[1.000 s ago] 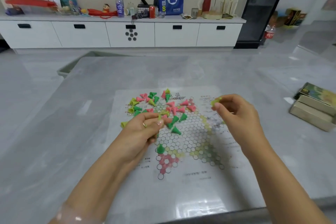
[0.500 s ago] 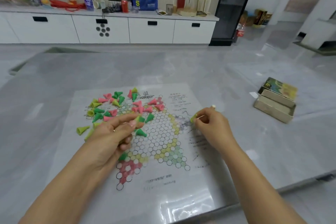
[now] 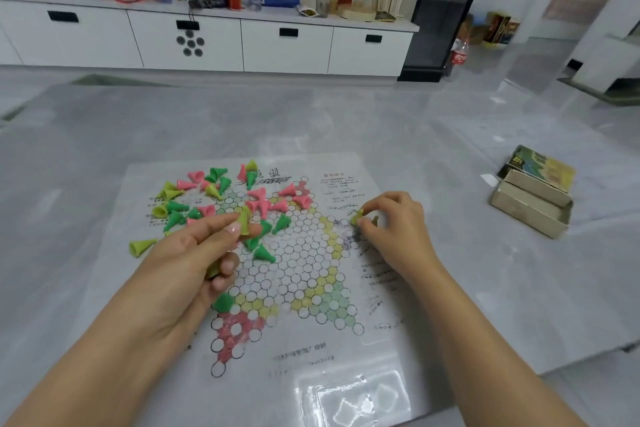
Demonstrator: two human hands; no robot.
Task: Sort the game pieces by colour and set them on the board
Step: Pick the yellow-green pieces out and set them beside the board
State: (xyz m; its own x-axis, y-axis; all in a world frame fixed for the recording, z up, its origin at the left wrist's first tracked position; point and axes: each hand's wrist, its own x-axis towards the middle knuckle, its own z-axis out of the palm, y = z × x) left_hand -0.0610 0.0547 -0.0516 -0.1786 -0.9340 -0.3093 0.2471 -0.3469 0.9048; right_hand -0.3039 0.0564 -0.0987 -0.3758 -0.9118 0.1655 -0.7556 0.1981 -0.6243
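**Both hands pinching yellow-green cones over the game board**

The printed paper hexagon-grid board [image 3: 294,263] lies flat on the grey table [image 3: 450,253]. The left hand [image 3: 187,263] pinches an upright yellow-green plastic cone [image 3: 244,220] above the board's left half. The right hand [image 3: 394,232] pinches another yellow-green cone [image 3: 357,217] at the board's right point. Loose pink, green and yellow-green cones [image 3: 221,194] lie scattered across the board's far-left part.

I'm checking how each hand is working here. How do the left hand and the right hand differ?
The left hand is raised beside the loose pile, pinching a yellow-green piece with more tucked in its curled fingers; the right hand is low at the board's right point, pinching one yellow-green piece by the circles. Both hold yellow-green pieces.
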